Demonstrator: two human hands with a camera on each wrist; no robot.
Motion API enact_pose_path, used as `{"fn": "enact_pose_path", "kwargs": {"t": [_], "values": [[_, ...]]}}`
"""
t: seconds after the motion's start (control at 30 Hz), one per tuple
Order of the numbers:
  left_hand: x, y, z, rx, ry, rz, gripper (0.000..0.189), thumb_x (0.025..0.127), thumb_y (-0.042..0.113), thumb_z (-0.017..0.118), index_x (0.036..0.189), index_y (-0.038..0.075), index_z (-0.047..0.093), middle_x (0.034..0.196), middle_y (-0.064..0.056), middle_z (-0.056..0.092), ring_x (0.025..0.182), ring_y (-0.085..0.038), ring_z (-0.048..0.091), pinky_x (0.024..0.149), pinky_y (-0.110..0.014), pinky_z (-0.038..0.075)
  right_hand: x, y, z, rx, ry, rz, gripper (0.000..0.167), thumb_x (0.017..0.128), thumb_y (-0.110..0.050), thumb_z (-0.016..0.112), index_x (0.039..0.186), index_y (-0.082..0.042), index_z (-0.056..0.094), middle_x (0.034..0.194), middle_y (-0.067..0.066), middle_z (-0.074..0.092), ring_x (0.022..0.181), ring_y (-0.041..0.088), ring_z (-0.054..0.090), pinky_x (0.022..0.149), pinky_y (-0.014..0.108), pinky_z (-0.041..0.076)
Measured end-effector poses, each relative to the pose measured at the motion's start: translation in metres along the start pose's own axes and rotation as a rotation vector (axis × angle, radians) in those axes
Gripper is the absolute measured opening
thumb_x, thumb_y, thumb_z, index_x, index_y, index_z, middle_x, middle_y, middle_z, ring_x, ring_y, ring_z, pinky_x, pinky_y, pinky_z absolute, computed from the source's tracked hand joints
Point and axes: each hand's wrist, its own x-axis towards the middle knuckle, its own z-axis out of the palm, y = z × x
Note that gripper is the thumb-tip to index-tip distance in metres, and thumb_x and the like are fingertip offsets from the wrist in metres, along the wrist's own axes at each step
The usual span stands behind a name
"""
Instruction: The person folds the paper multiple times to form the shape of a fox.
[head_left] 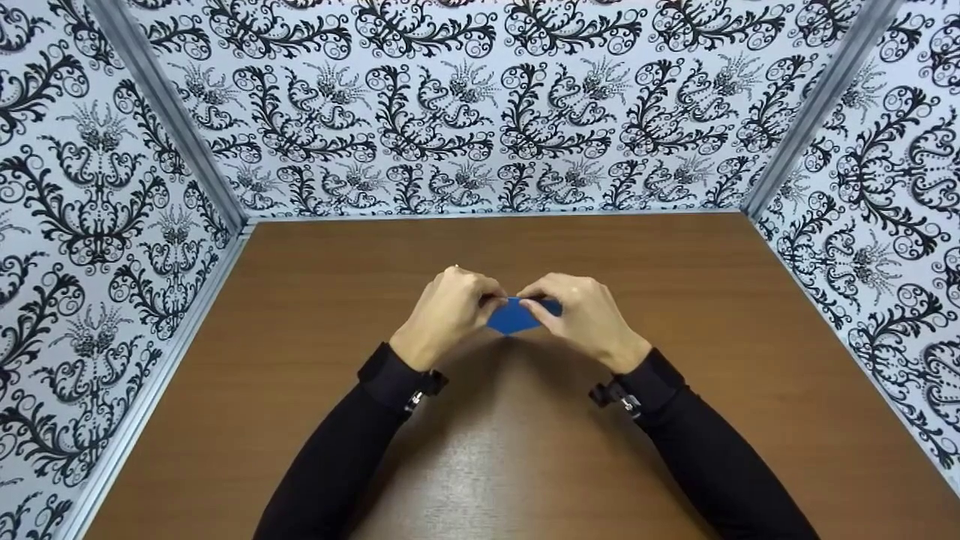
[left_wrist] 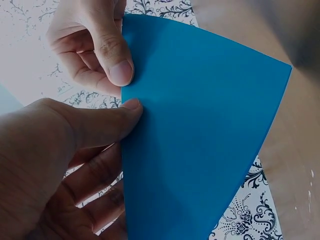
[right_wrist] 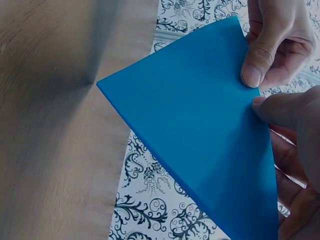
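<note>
A blue paper [head_left: 514,316] is held above the middle of the brown table [head_left: 300,300], between both hands, clear of the surface. It is pinched along one edge by the left hand [head_left: 448,309], whose thumb [left_wrist: 107,122] is pressed against the sheet with the fingers curled behind it. The same edge is pinched by the right hand [head_left: 585,313], its thumb [right_wrist: 257,62] laid on the paper's face. The two thumbs lie just beside each other. In the wrist views the paper is seen as a folded, pointed shape, its tip directed away from the hands. Patterned walls [head_left: 465,112] are set around the table on three sides. No container is seen.
</note>
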Motion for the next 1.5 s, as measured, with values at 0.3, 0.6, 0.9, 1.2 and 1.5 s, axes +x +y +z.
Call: {"fn": "enact_pose_path", "kwargs": {"t": [0.3, 0.6, 0.9, 1.2, 1.5], "values": [[0.0, 0.002, -0.001, -0.013, 0.003, 0.018, 0.008, 0.109, 0.011, 0.086, 0.106, 0.009, 0.092, 0.095, -0.007, 0.09, 0.085, -0.024, 0.087, 0.081, -0.044, 0.074, 0.0, 0.0, 0.002, -0.004, 0.013, 0.002, 0.007, 0.108, -0.017, 0.089, 0.113, -0.012, 0.089, 0.103, 0.005, 0.089, 0.092, 0.024, 0.087, 0.082, 0.045, 0.073], [0.0, 0.0, 0.0, -0.032, -0.004, 0.022, 0.008, 0.109, 0.012, 0.086, 0.106, 0.01, 0.094, 0.096, -0.007, 0.091, 0.085, -0.024, 0.088, 0.081, -0.043, 0.074, -0.002, 0.002, 0.001, -0.009, 0.019, -0.012, 0.005, 0.108, -0.016, 0.089, 0.111, -0.012, 0.09, 0.1, 0.006, 0.088, 0.088, 0.022, 0.085, 0.079, 0.044, 0.072], [-0.001, 0.001, -0.002, -0.004, -0.012, -0.005, 0.01, 0.11, 0.012, 0.085, 0.104, 0.011, 0.093, 0.095, -0.005, 0.091, 0.085, -0.023, 0.087, 0.079, -0.043, 0.073, -0.005, 0.008, -0.008, 0.013, 0.026, -0.024, 0.007, 0.104, -0.01, 0.092, 0.11, -0.012, 0.09, 0.097, 0.006, 0.088, 0.084, 0.024, 0.085, 0.074, 0.043, 0.071], [-0.001, 0.0, -0.003, -0.022, -0.012, -0.034, 0.01, 0.11, 0.015, 0.086, 0.106, 0.011, 0.094, 0.097, -0.005, 0.091, 0.085, -0.023, 0.087, 0.079, -0.042, 0.074, -0.007, 0.021, -0.023, 0.044, -0.015, -0.021, 0.008, 0.104, -0.009, 0.092, 0.111, -0.007, 0.089, 0.1, 0.01, 0.089, 0.086, 0.025, 0.087, 0.077, 0.043, 0.074], [0.0, -0.003, -0.004, -0.02, 0.007, -0.022, 0.01, 0.11, 0.015, 0.086, 0.108, 0.01, 0.094, 0.099, -0.005, 0.092, 0.086, -0.023, 0.087, 0.08, -0.044, 0.073, -0.007, 0.035, -0.041, 0.05, -0.031, -0.015, 0.007, 0.101, -0.006, 0.093, 0.108, -0.007, 0.091, 0.098, 0.008, 0.09, 0.085, 0.022, 0.087, 0.077, 0.042, 0.074]]}}
